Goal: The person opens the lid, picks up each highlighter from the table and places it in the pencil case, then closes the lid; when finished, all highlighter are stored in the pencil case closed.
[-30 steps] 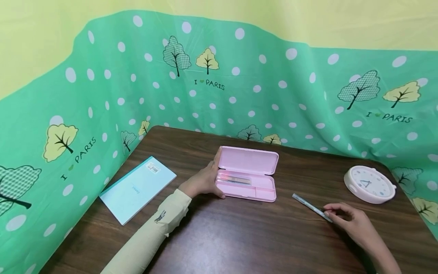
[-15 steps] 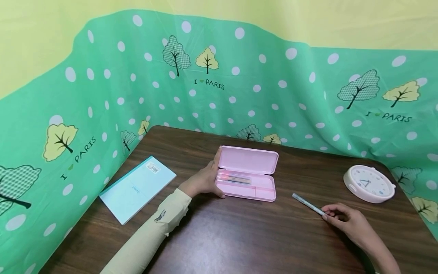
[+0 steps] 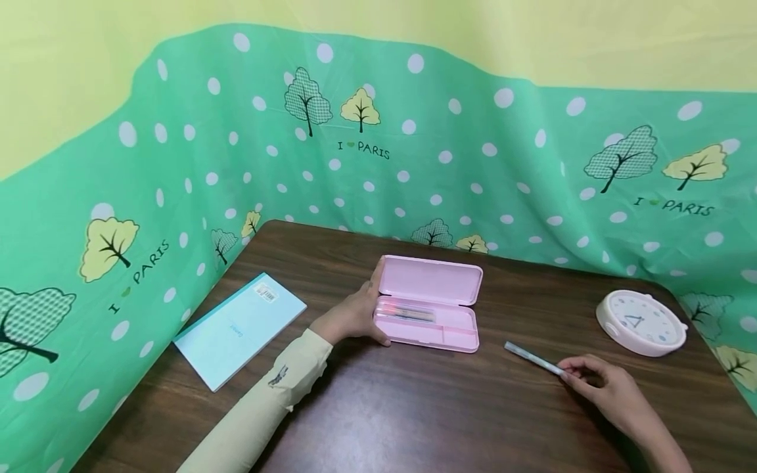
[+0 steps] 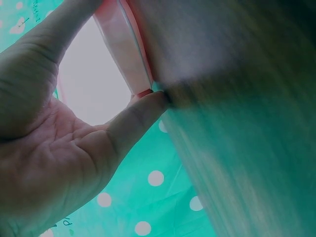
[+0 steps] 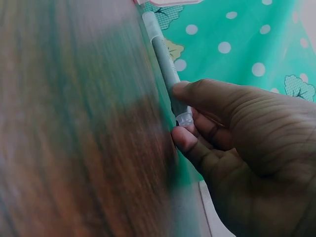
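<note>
A pink pencil case (image 3: 430, 279) lies open on the table, its lid tipped back. Several slim pens (image 3: 408, 313) sit in its upper-left compartment. My left hand (image 3: 351, 316) holds the case's left end, fingers up along the lid and thumb at the front corner. In the left wrist view, the case's side (image 4: 129, 49) lies between two digits of that hand. To the right, my right hand (image 3: 609, 389) pinches the near end of a slender grey-blue pen (image 3: 531, 357). The right wrist view has the pen (image 5: 165, 61) between thumb and fingertips, its clear end cap showing.
A light blue notebook (image 3: 239, 335) with a barcode label lies at the left of the dark wooden table (image 3: 378, 420). At the right stands a round pinkish-white clock (image 3: 641, 322). A green dotted curtain (image 3: 402, 157) hangs behind and along the sides.
My right fingers have shifted slightly on the pen's near end, and the pen lies at a slightly flatter angle. My left hand and the pencil case stay put.
</note>
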`<state>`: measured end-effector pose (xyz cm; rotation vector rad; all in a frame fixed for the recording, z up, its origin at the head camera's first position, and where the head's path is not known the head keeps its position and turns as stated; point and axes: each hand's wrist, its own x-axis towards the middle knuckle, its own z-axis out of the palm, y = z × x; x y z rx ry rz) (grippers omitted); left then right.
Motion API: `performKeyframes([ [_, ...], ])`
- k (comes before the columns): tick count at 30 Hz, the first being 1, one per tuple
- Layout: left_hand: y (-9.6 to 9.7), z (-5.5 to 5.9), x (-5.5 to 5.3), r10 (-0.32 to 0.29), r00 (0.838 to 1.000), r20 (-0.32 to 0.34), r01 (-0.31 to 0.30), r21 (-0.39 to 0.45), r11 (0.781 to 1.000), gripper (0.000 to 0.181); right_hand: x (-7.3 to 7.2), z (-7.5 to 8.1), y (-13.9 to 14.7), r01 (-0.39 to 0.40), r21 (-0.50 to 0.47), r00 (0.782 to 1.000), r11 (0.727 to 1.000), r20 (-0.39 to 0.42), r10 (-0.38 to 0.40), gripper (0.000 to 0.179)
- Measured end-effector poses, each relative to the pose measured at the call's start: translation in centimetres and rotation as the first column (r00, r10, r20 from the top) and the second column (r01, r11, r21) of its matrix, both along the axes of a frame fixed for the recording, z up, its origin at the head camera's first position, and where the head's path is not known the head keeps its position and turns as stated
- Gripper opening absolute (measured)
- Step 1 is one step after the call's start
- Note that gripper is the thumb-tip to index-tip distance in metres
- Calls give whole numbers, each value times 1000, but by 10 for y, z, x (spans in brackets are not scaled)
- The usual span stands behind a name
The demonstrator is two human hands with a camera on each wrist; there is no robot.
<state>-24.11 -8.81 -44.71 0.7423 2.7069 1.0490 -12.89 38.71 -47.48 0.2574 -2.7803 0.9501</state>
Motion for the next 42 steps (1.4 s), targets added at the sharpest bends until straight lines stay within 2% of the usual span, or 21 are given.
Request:
performKeyframes([
  [2, 1, 5, 3, -4, 1000, 14, 3, 13, 1000, 167, 0, 1, -1, -1, -6, 1000, 1000, -15, 1, 17],
  [3, 1, 2, 1, -8, 1000, -5, 8, 5, 1000, 167, -1, 1, -1, 0, -8, 1000, 1000, -22, -1, 17],
  [7, 0, 1, 0, -12, 1000, -16, 12, 13, 1000, 169, -10, 6, -7, 8, -12, 999, 1000, -39, -8, 14],
  [8, -1, -4, -3, -18, 999, -43, 19, 10, 1000, 170, -13, 7, -10, 3, -15, 999, 1000, -47, -3, 14],
  [10, -1, -3, -2, -18, 1000, -24, 19, 22, 1000, 171, -19, 9, -17, -16, -32, 998, 999, -54, 15, 14],
  [13, -2, -9, -5, -21, 999, -26, 22, 33, 999, 173, -31, 11, -32, -67, -76, 996, 995, -59, 63, 14],
  [14, -3, -16, -8, -23, 999, -45, 24, 22, 999, 173, -35, 12, -37, -84, -85, 995, 993, -59, 79, 14],
  [15, -2, -16, -9, -15, 1000, -27, 15, 23, 1000, 175, -39, 12, -43, -101, -95, 994, 990, -55, 96, 14],
  [18, -2, -28, -15, -10, 999, -52, 11, 13, 1000, 178, -52, 15, -61, -152, -107, 988, 983, -55, 146, 14],
  [20, -1, -31, -17, -8, 999, -51, 8, 5, 1000, 178, -61, 17, -73, -192, -116, 981, 975, -64, 186, 15],
  [21, -1, -29, -15, -5, 999, -34, 6, 13, 1000, 179, -65, 18, -78, -210, -123, 977, 970, -61, 204, 14],
  [25, 0, -26, -13, -5, 999, -40, 5, 7, 1000, 176, -78, 21, -100, -257, -147, 966, 955, -33, 255, 12],
  [28, -1, -28, -14, -1, 998, -63, 1, 4, 1000, 177, -86, 21, -115, -272, -158, 962, 949, -9, 274, 10],
  [33, 1, -32, -14, 7, 999, -52, -6, 10, 1000, 178, -98, 19, -137, -305, -176, 951, 936, -6, 309, 11],
  [37, 1, -54, -29, 12, 998, -67, -12, -3, 1000, 183, -104, 17, -151, -336, -207, 939, 919, 1, 344, 13],
  [40, 0, -62, -35, 19, 997, -76, -19, -8, 1000, 185, -107, 17, -162, -354, -228, 931, 907, 12, 366, 14],
  [42, 1, -61, -34, 22, 997, -77, -23, -10, 1000, 184, -110, 17, -168, -362, -235, 926, 902, 18, 376, 14],
])
